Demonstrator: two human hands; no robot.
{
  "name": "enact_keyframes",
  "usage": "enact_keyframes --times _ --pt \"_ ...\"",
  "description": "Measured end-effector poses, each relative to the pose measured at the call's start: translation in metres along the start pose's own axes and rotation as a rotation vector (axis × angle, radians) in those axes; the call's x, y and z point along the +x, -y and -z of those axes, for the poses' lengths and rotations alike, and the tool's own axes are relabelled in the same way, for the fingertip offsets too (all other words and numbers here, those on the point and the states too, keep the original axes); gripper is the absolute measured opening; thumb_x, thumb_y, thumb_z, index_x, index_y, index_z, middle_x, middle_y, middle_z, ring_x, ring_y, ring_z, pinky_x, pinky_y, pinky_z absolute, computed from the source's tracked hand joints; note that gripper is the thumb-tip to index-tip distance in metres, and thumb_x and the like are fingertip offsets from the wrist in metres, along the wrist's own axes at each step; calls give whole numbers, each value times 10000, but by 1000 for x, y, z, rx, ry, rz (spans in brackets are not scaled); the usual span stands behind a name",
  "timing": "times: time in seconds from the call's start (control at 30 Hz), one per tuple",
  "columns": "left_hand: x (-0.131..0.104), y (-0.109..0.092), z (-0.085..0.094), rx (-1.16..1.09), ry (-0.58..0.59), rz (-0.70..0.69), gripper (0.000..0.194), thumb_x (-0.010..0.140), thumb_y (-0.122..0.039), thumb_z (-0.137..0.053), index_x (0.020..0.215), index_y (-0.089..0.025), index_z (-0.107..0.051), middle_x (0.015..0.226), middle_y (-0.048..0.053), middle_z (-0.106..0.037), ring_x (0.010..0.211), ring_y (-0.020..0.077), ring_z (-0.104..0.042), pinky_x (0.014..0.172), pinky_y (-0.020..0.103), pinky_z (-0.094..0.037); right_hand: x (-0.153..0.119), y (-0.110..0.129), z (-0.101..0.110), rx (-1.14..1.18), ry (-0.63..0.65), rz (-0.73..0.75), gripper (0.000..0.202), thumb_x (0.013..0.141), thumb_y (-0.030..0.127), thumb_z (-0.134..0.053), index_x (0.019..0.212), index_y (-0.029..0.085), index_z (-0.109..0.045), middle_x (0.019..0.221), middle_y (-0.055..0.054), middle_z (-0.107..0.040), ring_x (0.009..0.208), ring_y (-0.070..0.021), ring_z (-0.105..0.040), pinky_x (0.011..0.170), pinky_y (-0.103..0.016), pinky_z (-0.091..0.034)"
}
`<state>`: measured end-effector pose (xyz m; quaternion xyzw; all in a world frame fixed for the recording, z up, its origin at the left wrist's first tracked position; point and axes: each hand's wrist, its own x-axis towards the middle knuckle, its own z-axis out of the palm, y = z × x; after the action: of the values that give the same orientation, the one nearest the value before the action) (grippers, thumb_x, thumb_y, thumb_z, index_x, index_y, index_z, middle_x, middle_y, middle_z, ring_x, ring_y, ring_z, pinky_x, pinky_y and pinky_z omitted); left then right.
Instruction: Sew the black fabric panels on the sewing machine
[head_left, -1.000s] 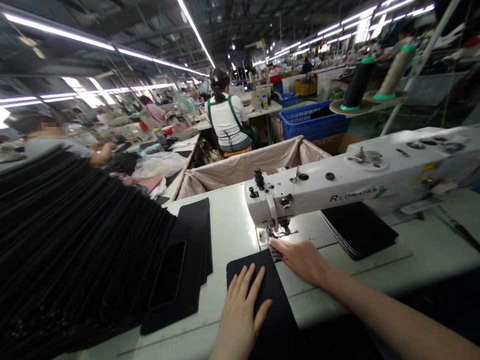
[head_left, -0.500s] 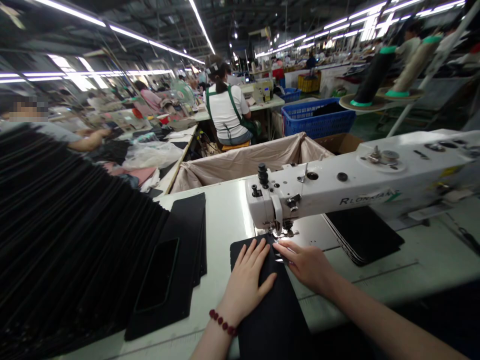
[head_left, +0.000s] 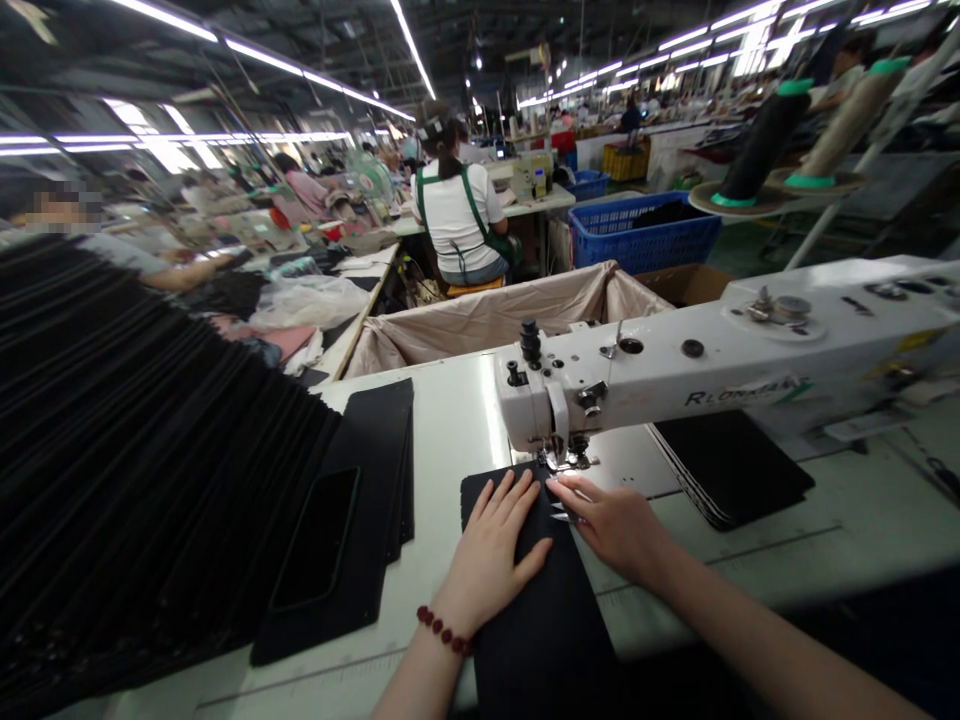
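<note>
My left hand (head_left: 495,545) lies flat with fingers spread on a long black fabric panel (head_left: 547,640). The panel's far edge reaches the presser foot (head_left: 559,460) of a white sewing machine (head_left: 645,365). Close to the foot, my right hand (head_left: 619,525) rests its fingertips by the panel's right edge. Its fingers are curled round thread snips (head_left: 559,513), whose two pointed metal blades stick out to the left over the panel; the rest of the snips is hidden in the palm.
At left stands a tall stack of black panels (head_left: 150,480). Beside it a phone (head_left: 319,540) lies on more black panels (head_left: 379,450). A small pile of black pieces (head_left: 727,468) sits under the machine arm. Beyond are a cloth-lined bin (head_left: 487,315), a blue basket (head_left: 645,235) and a seated co-worker (head_left: 461,215).
The view has shifted slightly. Both hands and the black panel keep nearly the same place at the presser foot, and the snips stay in my right hand.
</note>
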<state>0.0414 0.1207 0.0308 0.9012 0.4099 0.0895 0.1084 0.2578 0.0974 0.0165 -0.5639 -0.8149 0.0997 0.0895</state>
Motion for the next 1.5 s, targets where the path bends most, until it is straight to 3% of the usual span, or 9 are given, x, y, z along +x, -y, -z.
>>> enact_keyframes --times 0.27,0.57,0.83,1.5 --pt "2 2 1 -26 -28 -26 621 886 -376 -529 1439 -283 -263 1520 3 -267 1408 229 -204 1161 484 -181 0 0 2 17 -27 13 623 854 175 -440 1438 328 -285 1435 3 -425 1070 -193 -585 824 -326 -473" --pt "1 7 4 -72 -35 -59 561 881 -343 -545 1401 -286 -342 1490 9 -335 1397 232 -238 1151 492 -212 -4 -1 2 -2 -36 28 505 889 217 -416 1379 336 -387 1413 22 -450 982 -208 -621 782 -354 -487" --pt "-2 9 6 -92 -68 -60 456 880 -261 -532 1326 -313 -456 1430 -3 -424 1335 215 -351 1154 491 -219 -4 0 3 23 -48 26 560 855 167 -441 1387 325 -368 1402 23 -458 1037 -202 -595 817 -341 -472" --pt "-2 10 7 -114 -107 -45 388 894 -248 -506 1274 -328 -516 1373 -12 -489 1286 209 -411 1145 492 -247 -4 2 7 41 -41 11 530 866 167 -448 1373 312 -399 1395 -5 -462 1060 -187 -580 824 -314 -468"
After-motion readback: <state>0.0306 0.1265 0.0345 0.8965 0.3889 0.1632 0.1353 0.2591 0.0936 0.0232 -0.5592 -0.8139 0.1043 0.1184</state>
